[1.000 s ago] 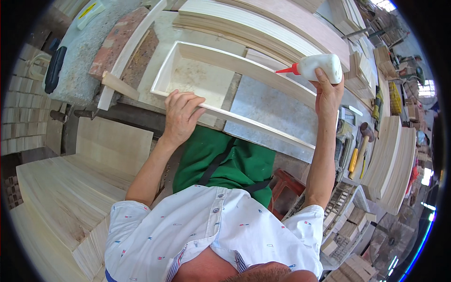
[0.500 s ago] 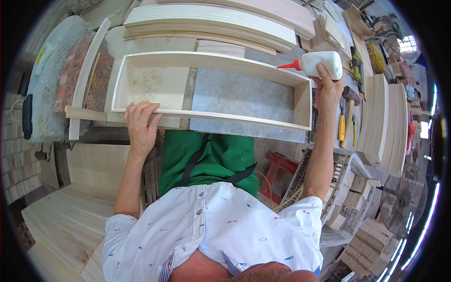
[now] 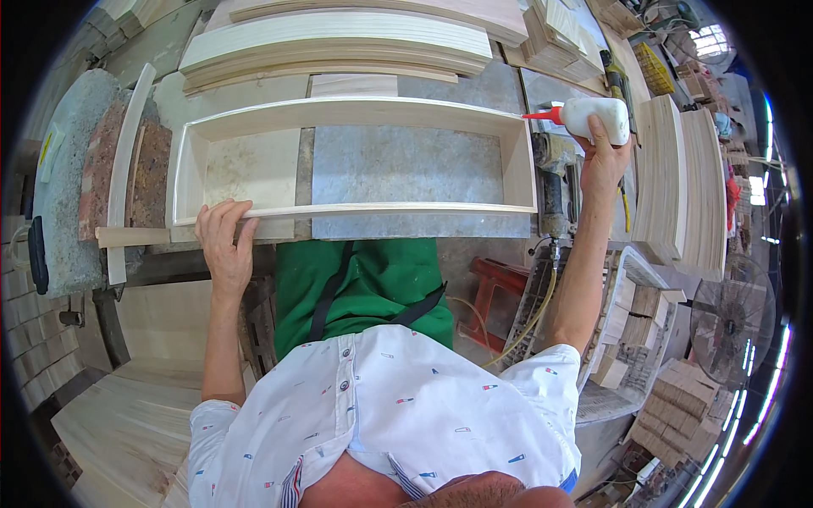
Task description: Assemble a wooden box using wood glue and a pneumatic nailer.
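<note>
A shallow rectangular wooden frame (image 3: 381,208) lies on the bench in front of me, with a pale line of glue along its left and far edges. At its near left corner, my left hand (image 3: 227,245) grips the near board, fingers over the top edge. My right hand (image 3: 603,157) is wrapped round a white glue bottle (image 3: 597,117), held on its side. Its red nozzle (image 3: 542,115) points left, with the tip at the far right corner of the frame.
Stacked boards (image 3: 339,51) lie beyond the frame, and more board stacks (image 3: 665,178) stand at the right. An air tool (image 3: 552,190) with a yellow hose sits beside the frame's right end. Bricks (image 3: 151,173) and a wood strip (image 3: 129,161) are at the left. A crate of wood blocks (image 3: 627,313) stands lower right.
The bottle's nozzle has travelled along the far edge to the far right corner. My view has shifted, so the frame appears further left. My left hand keeps its place on the frame.
</note>
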